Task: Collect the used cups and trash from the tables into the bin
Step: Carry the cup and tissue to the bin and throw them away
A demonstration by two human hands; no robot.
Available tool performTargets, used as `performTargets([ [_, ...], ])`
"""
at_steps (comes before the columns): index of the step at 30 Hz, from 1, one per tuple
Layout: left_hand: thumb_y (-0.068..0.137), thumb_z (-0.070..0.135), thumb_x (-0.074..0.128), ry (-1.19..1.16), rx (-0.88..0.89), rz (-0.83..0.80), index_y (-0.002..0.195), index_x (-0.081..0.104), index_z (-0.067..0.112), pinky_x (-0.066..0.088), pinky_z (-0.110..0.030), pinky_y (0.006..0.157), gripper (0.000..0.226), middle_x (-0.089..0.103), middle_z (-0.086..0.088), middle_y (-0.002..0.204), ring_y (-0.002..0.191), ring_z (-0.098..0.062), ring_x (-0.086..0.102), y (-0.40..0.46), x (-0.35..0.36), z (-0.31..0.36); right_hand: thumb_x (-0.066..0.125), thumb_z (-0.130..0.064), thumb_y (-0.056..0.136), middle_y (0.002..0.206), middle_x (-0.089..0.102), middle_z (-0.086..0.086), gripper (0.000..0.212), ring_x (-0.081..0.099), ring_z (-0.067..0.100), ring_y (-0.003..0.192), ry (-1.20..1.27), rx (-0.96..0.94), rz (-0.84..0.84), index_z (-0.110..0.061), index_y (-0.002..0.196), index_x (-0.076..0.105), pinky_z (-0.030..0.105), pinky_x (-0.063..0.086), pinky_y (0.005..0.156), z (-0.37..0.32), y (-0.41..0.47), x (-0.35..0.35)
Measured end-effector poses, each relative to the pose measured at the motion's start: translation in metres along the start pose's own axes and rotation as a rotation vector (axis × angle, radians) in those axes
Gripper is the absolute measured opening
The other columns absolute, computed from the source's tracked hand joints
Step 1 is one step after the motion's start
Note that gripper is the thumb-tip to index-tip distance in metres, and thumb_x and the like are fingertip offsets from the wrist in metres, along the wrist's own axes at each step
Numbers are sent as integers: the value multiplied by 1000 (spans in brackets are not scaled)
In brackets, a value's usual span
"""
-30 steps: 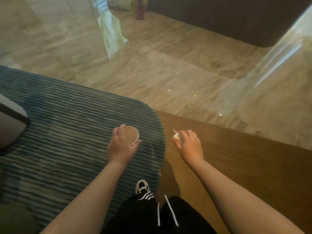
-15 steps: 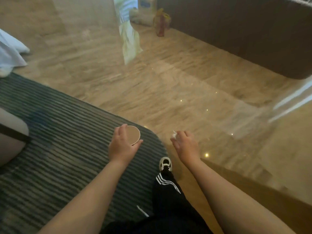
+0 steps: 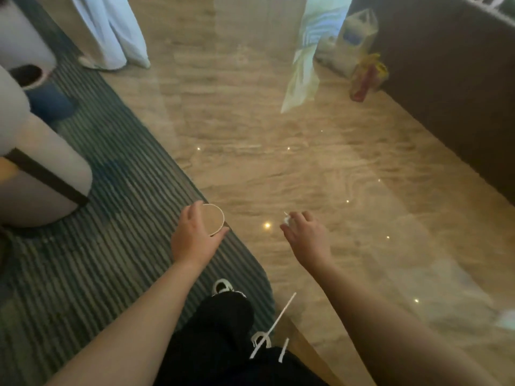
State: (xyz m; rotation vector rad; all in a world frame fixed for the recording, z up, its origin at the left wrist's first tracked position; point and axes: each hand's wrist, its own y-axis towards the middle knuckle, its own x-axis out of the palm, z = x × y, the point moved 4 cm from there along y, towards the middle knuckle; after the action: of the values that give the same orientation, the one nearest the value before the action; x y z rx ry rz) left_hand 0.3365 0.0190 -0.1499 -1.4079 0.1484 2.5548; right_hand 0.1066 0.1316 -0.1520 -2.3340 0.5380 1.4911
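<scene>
One cup [image 3: 214, 218] in left hand [image 3: 195, 238], inside unclear, scrap [image 3: 286, 219] in right hand [image 3: 306, 236]

Striped blue-grey rug [image 3: 83, 246] spread left of and beneath the grip, glossy beige stone floor [image 3: 306, 176] ahead and right, pale rounded armchair [image 3: 36, 174] far left, plastic bags [image 3: 359, 51] set well ahead by a dark wall [image 3: 459, 79], white fabric [image 3: 111, 32] hung far ahead-left.

Can't make out any readable text from where I'm watching. The translucent plastic bag [image 3: 357, 28] by the dark wall has a blue patch, way too blurry to read.
</scene>
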Motion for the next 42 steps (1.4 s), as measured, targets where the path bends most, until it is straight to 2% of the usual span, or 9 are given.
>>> performTargets([
  [3, 70, 47, 77, 4, -65, 39, 130, 40, 15, 47, -40, 73, 78, 45, -10, 127, 104, -31, 53, 47, 0, -10, 55, -39, 91, 112, 59, 10, 36, 52, 30, 104, -2, -59, -53, -15, 118, 59, 41, 44, 85, -21, 64, 14],
  [8, 70, 46, 77, -11, -167, 99, 130, 38, 15, 47, -36, 69, 78, 46, -10, 126, 102, -29, 54, 149, -2, -38, 55, -40, 91, 110, 57, 8, 35, 52, 30, 103, 4, -143, -115, -16, 117, 59, 38, 42, 84, -66, 182, 49],
  [10, 70, 46, 77, 1, -207, 114, 130, 39, 15, 43, -33, 66, 77, 46, -10, 125, 102, -28, 53, 194, -8, -52, 54, -41, 91, 110, 57, 8, 36, 52, 29, 104, -7, -186, -142, -16, 117, 59, 38, 42, 84, -95, 234, 62],
  [13, 70, 47, 77, 13, -285, 126, 131, 39, 16, 45, -36, 69, 78, 46, -8, 126, 104, -28, 53, 264, -27, -73, 55, -40, 91, 112, 56, 8, 36, 52, 30, 104, -1, -260, -181, -16, 118, 59, 39, 44, 84, -149, 313, 73],
  [17, 69, 49, 76, 16, -319, 164, 131, 40, 15, 50, -40, 73, 79, 46, -8, 126, 103, -28, 54, 348, -62, -93, 57, -40, 90, 113, 56, 7, 37, 53, 30, 104, 21, -309, -203, -16, 119, 58, 35, 43, 82, -218, 403, 79],
  [22, 69, 47, 78, 9, -385, 191, 131, 39, 15, 50, -41, 74, 79, 45, -8, 127, 106, -28, 52, 426, -87, -115, 56, -40, 91, 114, 56, 5, 38, 52, 28, 106, 42, -338, -254, -17, 122, 57, 41, 46, 88, -276, 489, 95],
  [26, 72, 43, 77, -14, -435, 220, 132, 38, 13, 49, -41, 75, 77, 44, -10, 128, 107, -30, 51, 491, -98, -141, 56, -40, 91, 116, 56, 5, 38, 51, 26, 108, 45, -378, -281, -18, 122, 57, 40, 46, 89, -322, 561, 117],
  [33, 69, 42, 79, 9, -464, 307, 127, 39, 13, 42, -33, 69, 76, 46, -10, 123, 103, -27, 51, 653, -104, -186, 56, -39, 91, 118, 55, 5, 38, 50, 26, 110, 58, -463, -342, -18, 122, 57, 38, 44, 90, -402, 726, 169],
  [42, 66, 46, 79, 31, -603, 460, 123, 38, 20, 39, -32, 64, 75, 47, -8, 116, 97, -28, 53, 849, -184, -244, 58, -38, 90, 113, 57, 6, 35, 53, 28, 105, 65, -641, -401, -17, 118, 59, 38, 45, 88, -549, 932, 191],
])
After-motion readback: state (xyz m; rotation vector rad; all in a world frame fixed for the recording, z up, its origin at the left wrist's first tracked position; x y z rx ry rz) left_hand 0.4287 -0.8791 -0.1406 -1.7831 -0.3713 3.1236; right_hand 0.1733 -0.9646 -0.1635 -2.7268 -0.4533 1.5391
